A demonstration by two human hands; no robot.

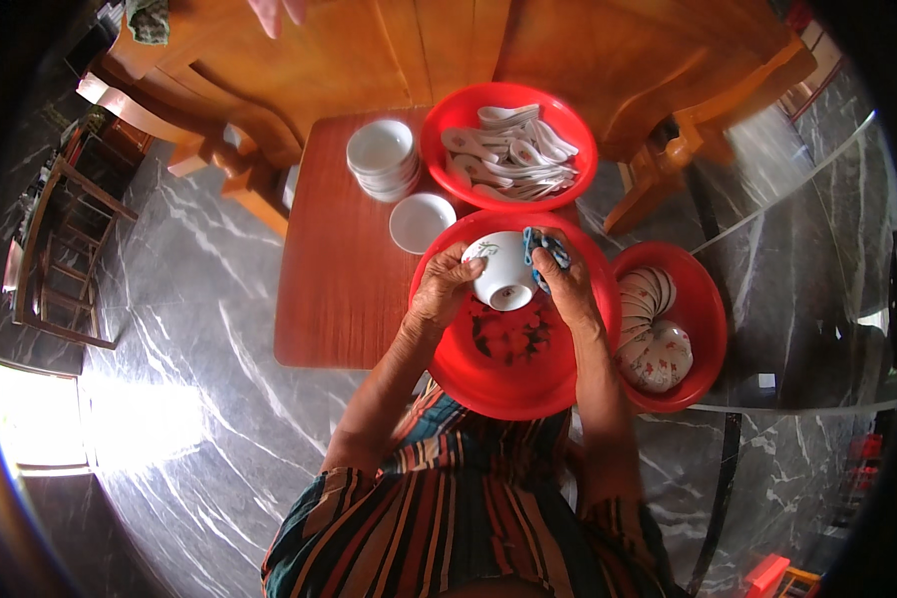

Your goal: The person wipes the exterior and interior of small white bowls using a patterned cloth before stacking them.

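Note:
Tilted on its side, with its foot towards me, a white bowl with a floral print (pixel 502 263) is held over a large red plastic basin (pixel 460 377). My left hand (pixel 442 280) grips the bowl's left rim, thumb on the outer wall. In my right hand (pixel 568 280) is a blue patterned cloth (pixel 544 253), pressed against the bowl's right side. A dark floral pattern shows on the basin's bottom. Just beyond my left hand, a single white bowl (pixel 422 223) stands upright on a reddish wooden table (pixel 336 299).
A stack of white bowls (pixel 381 153) stands on the table. Behind the large basin, a red basin (pixel 584 161) holds many white soup spoons (pixel 519 153). To the right, another red basin (pixel 706 336) contains several patterned bowls (pixel 654 357). A wooden bench (pixel 448 48) borders the far side.

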